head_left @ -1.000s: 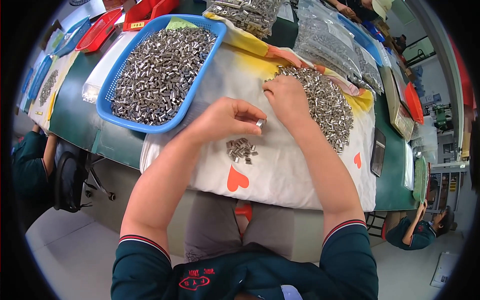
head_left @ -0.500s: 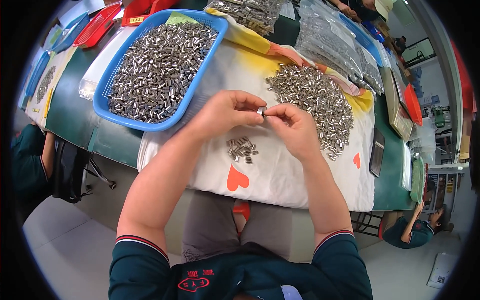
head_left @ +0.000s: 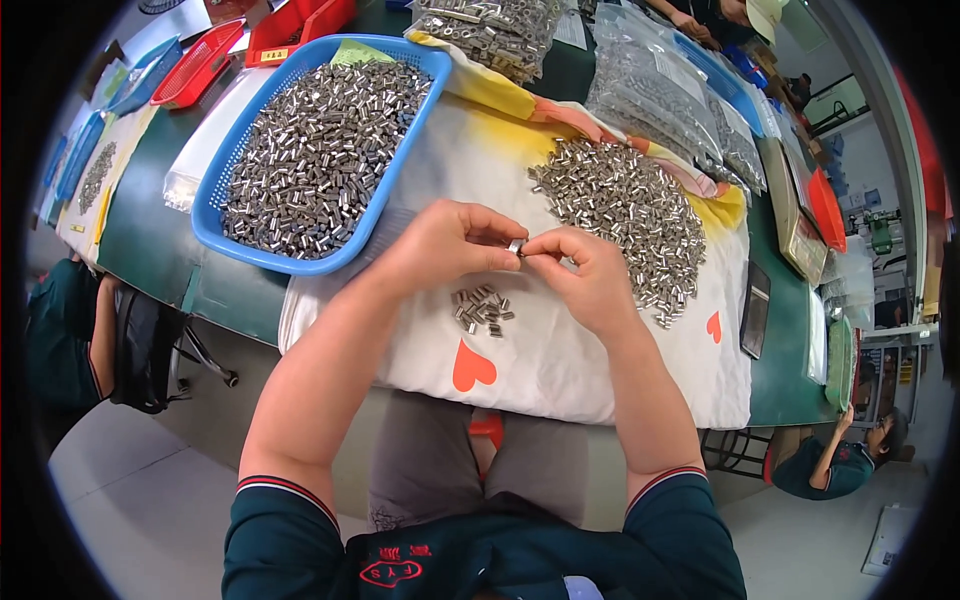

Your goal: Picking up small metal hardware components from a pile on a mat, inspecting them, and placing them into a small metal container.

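Over the cloth, my left hand (head_left: 455,240) pinches a small shiny metal cylinder (head_left: 515,246) between thumb and fingers. The fingertips of my right hand (head_left: 582,268) are closed against the cylinder's other end; whether they hold a second small piece I cannot make out. Just below my hands lies a small heap of metal cylinders (head_left: 482,308). A big loose pile of similar cylinders (head_left: 640,220) spreads to the right of my right hand. Left of my hands stands a blue plastic basket (head_left: 208,205), filled with the same kind of pieces.
A white cloth (head_left: 560,375) with orange hearts covers the green table (head_left: 790,385). Clear bags of metal parts (head_left: 650,95) lie at the back. Red trays (head_left: 200,62) stand far left, and a dark phone-like slab (head_left: 755,310) lies right. Co-workers sit at both sides.
The whole view has shifted slightly, so the table sits a little lower in the picture. Both hands stay together at the cylinder, with only slight finger movement.
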A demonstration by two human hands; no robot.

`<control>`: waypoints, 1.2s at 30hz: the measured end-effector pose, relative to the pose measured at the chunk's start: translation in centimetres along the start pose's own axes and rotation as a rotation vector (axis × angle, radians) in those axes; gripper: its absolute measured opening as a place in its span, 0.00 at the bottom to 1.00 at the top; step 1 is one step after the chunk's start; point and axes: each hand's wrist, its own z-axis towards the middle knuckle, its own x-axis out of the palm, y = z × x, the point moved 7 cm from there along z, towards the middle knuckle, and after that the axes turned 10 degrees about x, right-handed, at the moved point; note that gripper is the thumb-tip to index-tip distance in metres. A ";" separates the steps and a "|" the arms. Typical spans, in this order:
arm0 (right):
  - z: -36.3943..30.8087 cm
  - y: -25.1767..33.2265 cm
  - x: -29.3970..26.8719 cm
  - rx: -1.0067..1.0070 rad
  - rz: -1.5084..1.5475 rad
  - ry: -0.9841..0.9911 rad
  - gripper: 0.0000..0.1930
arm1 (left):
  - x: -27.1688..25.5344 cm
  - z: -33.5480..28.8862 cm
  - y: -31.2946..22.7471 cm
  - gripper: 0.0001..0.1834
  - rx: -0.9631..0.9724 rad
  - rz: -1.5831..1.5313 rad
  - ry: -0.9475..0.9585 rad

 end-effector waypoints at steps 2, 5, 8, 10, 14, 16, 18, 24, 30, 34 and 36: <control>0.2 0.0 -0.2 -0.008 -0.006 0.013 0.06 | 0.0 0.1 -0.1 0.16 -0.002 -0.007 0.022; 1.5 -0.3 -2.2 0.057 -0.024 -0.087 0.05 | 0.3 0.1 -0.4 0.16 -0.026 0.043 0.064; 4.3 0.6 -1.7 -0.279 -0.495 -0.211 0.06 | 0.4 -0.2 -0.4 0.16 -0.021 0.052 0.093; 5.6 -0.2 -0.6 -0.336 -0.563 -0.233 0.06 | 0.0 -0.2 -0.2 0.16 -0.010 0.060 0.090; 6.9 -0.4 0.0 -0.378 -0.772 -0.216 0.03 | 0.4 0.3 -0.8 0.17 0.105 0.167 0.096; 6.5 -0.1 0.4 -0.373 -0.768 -0.192 0.02 | 0.5 0.1 -0.7 0.16 0.090 0.153 0.088; 6.2 0.1 0.5 -0.363 -0.826 -0.206 0.02 | 1.2 -0.3 -0.8 0.16 0.050 0.195 0.159; 6.2 -0.2 0.6 -0.340 -0.822 -0.184 0.03 | 1.9 -1.3 -2.1 0.16 0.151 0.395 0.253; 3.7 0.9 -0.6 -0.141 -0.494 -0.200 0.02 | 1.7 -1.5 -1.6 0.15 0.064 0.221 0.268; 1.5 -1.4 -1.7 0.185 -0.042 -0.150 0.03 | 1.9 -0.4 -0.5 0.17 0.029 0.075 0.278; 0.8 -1.7 -1.3 0.093 0.266 -0.079 0.04 | 0.6 -0.2 -0.4 0.17 0.023 0.043 0.153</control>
